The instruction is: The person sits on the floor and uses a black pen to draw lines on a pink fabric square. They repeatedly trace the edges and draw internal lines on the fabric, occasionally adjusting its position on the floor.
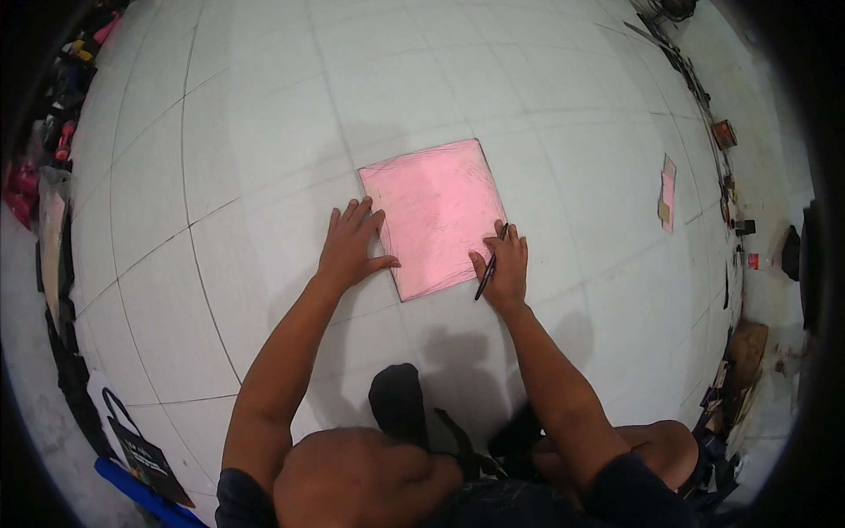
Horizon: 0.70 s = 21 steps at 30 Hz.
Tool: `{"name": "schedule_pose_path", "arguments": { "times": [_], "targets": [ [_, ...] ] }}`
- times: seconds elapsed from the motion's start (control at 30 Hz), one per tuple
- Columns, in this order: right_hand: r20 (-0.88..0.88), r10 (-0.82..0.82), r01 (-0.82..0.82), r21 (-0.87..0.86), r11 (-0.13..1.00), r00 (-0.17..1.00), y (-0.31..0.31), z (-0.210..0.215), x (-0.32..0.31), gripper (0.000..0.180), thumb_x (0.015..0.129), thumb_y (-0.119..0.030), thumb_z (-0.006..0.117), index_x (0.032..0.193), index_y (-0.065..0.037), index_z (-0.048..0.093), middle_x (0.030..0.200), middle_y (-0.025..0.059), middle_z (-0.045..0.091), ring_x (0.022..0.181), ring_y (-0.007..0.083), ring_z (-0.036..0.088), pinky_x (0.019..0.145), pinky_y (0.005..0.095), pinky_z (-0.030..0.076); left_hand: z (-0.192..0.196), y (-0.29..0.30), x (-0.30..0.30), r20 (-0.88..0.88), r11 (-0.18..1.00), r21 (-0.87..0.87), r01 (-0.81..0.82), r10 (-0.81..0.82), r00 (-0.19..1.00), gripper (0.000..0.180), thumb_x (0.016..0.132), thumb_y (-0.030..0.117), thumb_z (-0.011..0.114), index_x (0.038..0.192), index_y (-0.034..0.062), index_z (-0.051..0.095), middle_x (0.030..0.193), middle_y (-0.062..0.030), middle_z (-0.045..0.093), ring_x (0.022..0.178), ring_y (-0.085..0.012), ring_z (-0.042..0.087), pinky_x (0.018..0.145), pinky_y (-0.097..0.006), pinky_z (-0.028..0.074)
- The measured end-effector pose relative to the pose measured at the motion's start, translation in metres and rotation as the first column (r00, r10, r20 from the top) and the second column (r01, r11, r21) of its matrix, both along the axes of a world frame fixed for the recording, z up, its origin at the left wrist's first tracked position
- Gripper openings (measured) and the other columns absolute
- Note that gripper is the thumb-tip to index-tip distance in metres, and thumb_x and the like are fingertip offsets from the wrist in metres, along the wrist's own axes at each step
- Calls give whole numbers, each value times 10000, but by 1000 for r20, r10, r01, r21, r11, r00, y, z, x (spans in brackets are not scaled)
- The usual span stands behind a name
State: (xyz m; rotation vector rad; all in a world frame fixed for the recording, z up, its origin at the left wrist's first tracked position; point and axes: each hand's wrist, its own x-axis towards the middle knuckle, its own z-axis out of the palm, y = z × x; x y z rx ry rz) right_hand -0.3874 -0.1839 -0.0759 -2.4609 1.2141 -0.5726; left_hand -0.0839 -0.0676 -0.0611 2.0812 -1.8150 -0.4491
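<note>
A pink rectangular board or sheet [436, 211] lies flat on the tiled floor, slightly turned, with dark lines or creases along its edges. My left hand [350, 249] rests at its left edge with the fingers spread; the thumb and some fingertips overlap the pink surface. At the lower right edge, my right hand [505, 280] holds a black pen [485, 280] against the palm side, its fingertips touching the edge. What lies beneath the pink piece is hidden.
Pale floor tiles [290, 114] surround the pink piece. A narrow pink and brown strip [667, 195] lies to the right. Assorted items line both walls, including a black bag [145, 453] at lower left and a small box [723, 134] at right. My dark-covered foot [398, 405] is close below.
</note>
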Motion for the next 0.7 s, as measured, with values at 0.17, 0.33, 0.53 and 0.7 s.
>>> {"name": "schedule_pose_path", "arguments": {
  "times": [0.17, 0.33, 0.53, 0.7],
  "targets": [
    [-20, 27, -26, 45, 999, 999, 0, 1, -2, 420, 958, -361, 718, 1181, -22, 609, 1538, 245, 493, 1456, 498, 367, 1208, 609, 200, 1, 2, 2, -15, 1000, 3, -3, 3, 1000, 969, 676, 587, 881, 1426, 69, 552, 1588, -200, 402, 1488, -420, 344, 1212, -629, 247],
    [-41, 43, -42, 22, 999, 998, 0, 0, -3, 430, 946, -368, 732, 1170, -22, 612, 1541, 242, 492, 1448, 500, 375, 1203, 610, 208, -5, 4, 7, -35, 999, -30, 19, -20, 999, 978, 676, 578, 885, 1437, 67, 545, 1589, -202, 396, 1492, -417, 340, 1216, -624, 246],
    [-38, 29, -29, 4, 1000, 999, 1, 3, 0, 431, 905, -367, 772, 1159, -47, 638, 1510, 230, 517, 1418, 501, 413, 1177, 643, 250, -4, 4, 7, -82, 1000, 11, 5, -4, 997, 977, 690, 522, 903, 1470, 81, 513, 1608, -177, 369, 1520, -392, 302, 1244, -598, 216],
    [-9, 18, -18, 17, 1000, 1000, 1, 3, 0, 436, 895, -362, 782, 1160, -45, 645, 1508, 233, 518, 1414, 498, 417, 1176, 644, 254, -3, 4, 9, -72, 1000, 13, 13, -12, 997, 980, 687, 548, 891, 1460, 70, 525, 1606, -197, 376, 1518, -408, 304, 1242, -606, 201]
  ]
}}
